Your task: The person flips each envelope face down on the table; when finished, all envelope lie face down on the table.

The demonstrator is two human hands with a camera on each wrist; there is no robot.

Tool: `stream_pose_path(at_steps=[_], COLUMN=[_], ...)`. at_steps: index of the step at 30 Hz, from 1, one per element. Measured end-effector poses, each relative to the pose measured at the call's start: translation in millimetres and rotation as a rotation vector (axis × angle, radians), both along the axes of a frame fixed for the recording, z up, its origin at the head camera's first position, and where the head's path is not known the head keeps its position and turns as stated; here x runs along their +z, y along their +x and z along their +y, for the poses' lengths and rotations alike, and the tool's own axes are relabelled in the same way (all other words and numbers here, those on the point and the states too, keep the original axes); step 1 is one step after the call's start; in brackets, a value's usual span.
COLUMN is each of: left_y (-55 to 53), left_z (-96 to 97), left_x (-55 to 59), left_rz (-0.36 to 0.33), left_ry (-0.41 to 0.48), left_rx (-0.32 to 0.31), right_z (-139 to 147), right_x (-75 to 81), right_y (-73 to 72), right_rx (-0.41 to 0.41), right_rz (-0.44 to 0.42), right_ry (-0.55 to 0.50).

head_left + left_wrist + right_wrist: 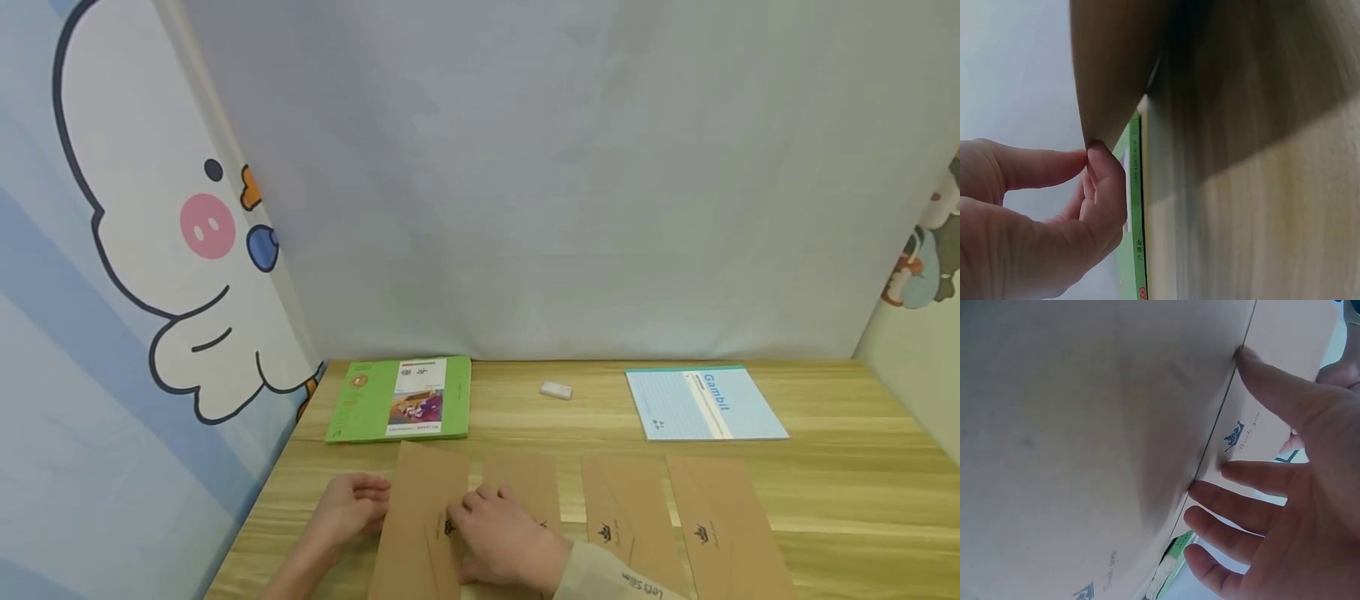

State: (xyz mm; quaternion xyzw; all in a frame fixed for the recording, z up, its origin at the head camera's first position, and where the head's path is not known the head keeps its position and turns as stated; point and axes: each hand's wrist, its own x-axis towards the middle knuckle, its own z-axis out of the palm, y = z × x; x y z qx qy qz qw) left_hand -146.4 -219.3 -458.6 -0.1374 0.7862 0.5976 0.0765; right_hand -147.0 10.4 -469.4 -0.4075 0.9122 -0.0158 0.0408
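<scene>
Several brown kraft envelopes lie side by side, flaps up, each with a small black crown print. My left hand [348, 508] pinches the left edge of the leftmost envelope [420, 492] between thumb and index finger. In the left wrist view that envelope [1113, 69] stands tilted off the table, its shadow on the wood. My right hand [510, 533] lies over the second envelope [528, 471], partly covering it. The right wrist view has its fingers [1241, 494] spread and nearly straight, with fingertips and thumb touching along the leftmost envelope's right edge.
A third envelope [630, 492] and another envelope [723, 517] lie to the right. Behind them are a green book [360, 408], a small white eraser [556, 390] and a light blue notebook [675, 408]. A pale curtain [570, 208] hangs along the wooden table's [862, 483] back edge.
</scene>
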Motion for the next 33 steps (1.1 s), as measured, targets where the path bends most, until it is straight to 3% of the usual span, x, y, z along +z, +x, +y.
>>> stream_pose_path(at_steps=[5,16,26,33], left_y=[2.0,5.3,7.4,6.4], left_z=[-1.7,0.8,-1.4,-0.9], left_x=[4.7,11.1,15.3,10.1], left_rz=[-0.011,-0.007,-0.022,-0.061], left_ry=[0.095,0.155,0.298,0.403], left_rx=[-0.002,-0.043,-0.214,-0.259], right_z=[-1,-7,-9,-10], right_x=[1.7,4.9,7.6,9.2], right_y=[0.3,5.0,6.6,5.3], right_rx=[-0.001,-0.027,-0.043,-0.05], right_rz=[-0.039,-0.124,-0.138,-0.179], right_ry=[-0.032,-0.11,-0.162,-0.19])
